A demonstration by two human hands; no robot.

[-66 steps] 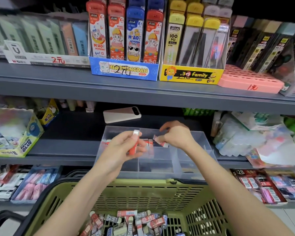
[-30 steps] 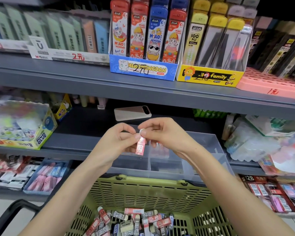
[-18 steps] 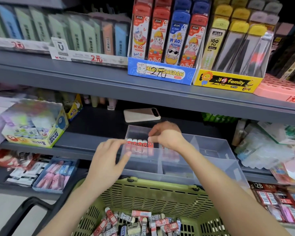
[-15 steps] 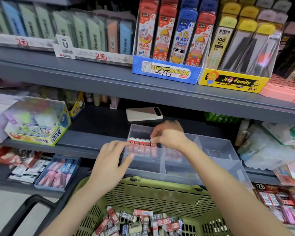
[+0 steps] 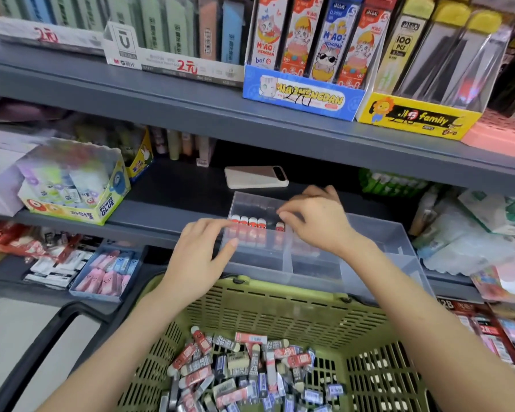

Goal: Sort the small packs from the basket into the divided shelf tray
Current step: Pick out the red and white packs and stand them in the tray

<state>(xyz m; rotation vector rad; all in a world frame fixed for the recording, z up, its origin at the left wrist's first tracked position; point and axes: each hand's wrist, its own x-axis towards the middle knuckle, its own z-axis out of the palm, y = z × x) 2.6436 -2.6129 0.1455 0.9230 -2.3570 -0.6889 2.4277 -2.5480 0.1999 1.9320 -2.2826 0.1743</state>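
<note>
A clear divided tray sits on the lower shelf. Several red packs with white caps stand in a row in its back-left compartment. One more red pack stands a little to their right. My right hand hovers just above that pack with loosely curled fingers and holds nothing. My left hand is empty and relaxed, its fingertips by the tray's front-left wall. Below, the green basket holds a heap of small red, grey and blue packs.
A phone lies on the shelf behind the tray. A glue box stands to the left and plastic bags lie to the right. The upper shelf overhangs with boxes of lead cases. The basket's black handle is at lower left.
My left hand passed a red pack to my right hand, which stood it in the tray's back-left compartment and now lifts off it. My left hand dropped toward the tray's front, empty.
</note>
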